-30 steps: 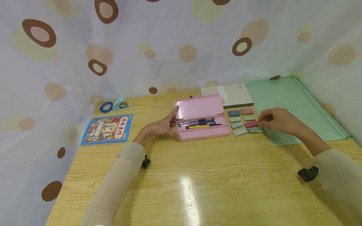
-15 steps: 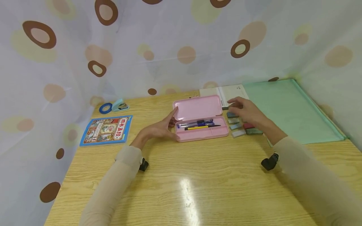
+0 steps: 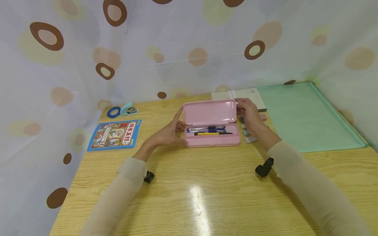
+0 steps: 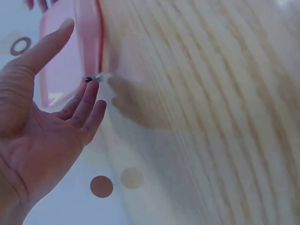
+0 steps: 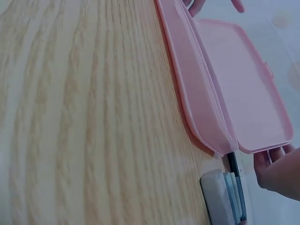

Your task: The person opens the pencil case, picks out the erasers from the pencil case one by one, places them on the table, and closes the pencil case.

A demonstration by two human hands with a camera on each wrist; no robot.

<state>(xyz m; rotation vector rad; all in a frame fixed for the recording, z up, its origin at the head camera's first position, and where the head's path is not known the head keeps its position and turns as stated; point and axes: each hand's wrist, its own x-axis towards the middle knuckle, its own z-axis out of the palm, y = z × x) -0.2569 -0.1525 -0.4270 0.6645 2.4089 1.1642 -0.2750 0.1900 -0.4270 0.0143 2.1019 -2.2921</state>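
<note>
**Both hands at the open case**

The open pink plastic pencil case [image 3: 211, 126] lies mid-counter [image 3: 206, 183]. The left hand [image 3: 168, 132] touches its left end, grip loose and fingers straight. The right hand [image 3: 249, 114] touches the lid's right edge, fingers relaxed, beside small coloured erasers [image 3: 249, 139].

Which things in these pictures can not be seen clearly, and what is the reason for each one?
- Small erasers: head view, most of the rows hidden behind the right hand.
- Notebook: head view, partly covered by the pink case lid.
- Pens: head view, too small to count surely.
- Left hand: left wrist view, table blurred; whether its fingertips touch the case is unclear.
- Right hand: right wrist view, cut off by the frame edge.
</note>
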